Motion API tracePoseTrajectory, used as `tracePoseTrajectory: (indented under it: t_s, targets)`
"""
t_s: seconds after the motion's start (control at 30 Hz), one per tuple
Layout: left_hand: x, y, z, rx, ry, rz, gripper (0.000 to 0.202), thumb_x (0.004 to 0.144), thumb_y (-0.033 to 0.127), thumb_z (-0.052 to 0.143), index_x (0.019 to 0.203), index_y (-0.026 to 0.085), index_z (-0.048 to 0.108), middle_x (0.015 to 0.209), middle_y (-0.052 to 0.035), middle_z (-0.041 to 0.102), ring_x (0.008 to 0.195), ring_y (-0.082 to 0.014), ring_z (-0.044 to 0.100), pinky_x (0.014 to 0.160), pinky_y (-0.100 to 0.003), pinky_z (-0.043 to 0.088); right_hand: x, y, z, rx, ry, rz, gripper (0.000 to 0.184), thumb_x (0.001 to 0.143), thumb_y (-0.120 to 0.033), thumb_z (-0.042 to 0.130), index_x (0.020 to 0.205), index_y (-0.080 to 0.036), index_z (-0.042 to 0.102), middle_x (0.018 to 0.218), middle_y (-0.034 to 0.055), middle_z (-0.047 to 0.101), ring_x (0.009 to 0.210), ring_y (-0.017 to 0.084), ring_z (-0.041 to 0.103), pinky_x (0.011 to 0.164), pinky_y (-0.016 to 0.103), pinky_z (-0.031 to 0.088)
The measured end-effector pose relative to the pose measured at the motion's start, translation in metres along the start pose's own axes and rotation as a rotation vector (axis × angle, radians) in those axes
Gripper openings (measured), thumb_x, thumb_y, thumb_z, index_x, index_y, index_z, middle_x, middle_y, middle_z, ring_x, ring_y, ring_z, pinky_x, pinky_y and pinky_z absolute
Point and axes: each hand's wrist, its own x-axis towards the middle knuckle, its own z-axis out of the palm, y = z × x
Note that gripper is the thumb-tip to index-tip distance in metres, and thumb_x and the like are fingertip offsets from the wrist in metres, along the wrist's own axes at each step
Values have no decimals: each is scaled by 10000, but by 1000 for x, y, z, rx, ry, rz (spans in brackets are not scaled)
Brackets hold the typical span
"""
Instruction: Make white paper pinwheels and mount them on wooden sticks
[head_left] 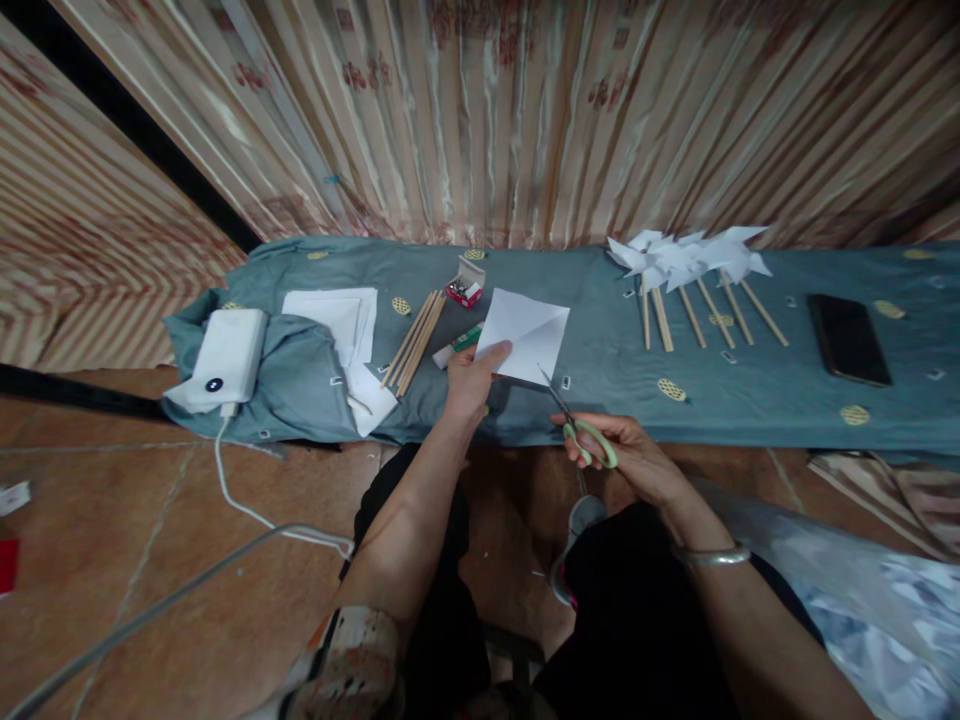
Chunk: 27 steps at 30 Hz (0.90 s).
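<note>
A square white sheet of paper (529,325) with crease lines is pinched at its lower left edge by my left hand (474,380), thumb on top. My right hand (619,445) has its fingers in the light green handles of a pair of scissors (592,442). The scissors' tips point up and left, at the paper's lower right edge; whether they touch it I cannot tell. Just left of the paper lie a green and white box (459,343), several wooden sticks (414,342) and a small red open box of metal pins (465,285).
Several white paper pinwheels (686,258) on sticks lie on the green cloth (600,345) to the right, with a black phone (849,340) beyond. At left are white paper sheets (360,320) and a white power bank (231,355) with a cable (232,490). A plastic bag (862,590) stands lower right.
</note>
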Motion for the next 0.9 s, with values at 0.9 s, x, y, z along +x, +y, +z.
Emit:
tracePoseTrajectory:
  t_s: [0.9]
  targets:
    - [1,-3,0,-4,6,-4,288,483,272,867,663,115,707,634,-26,681,573,-125,586,582,-249,479,1,0,-1,14,-12,-5,546,650,-583,779,1019,-182,751,673,21,639,550,101,533,517,238,447]
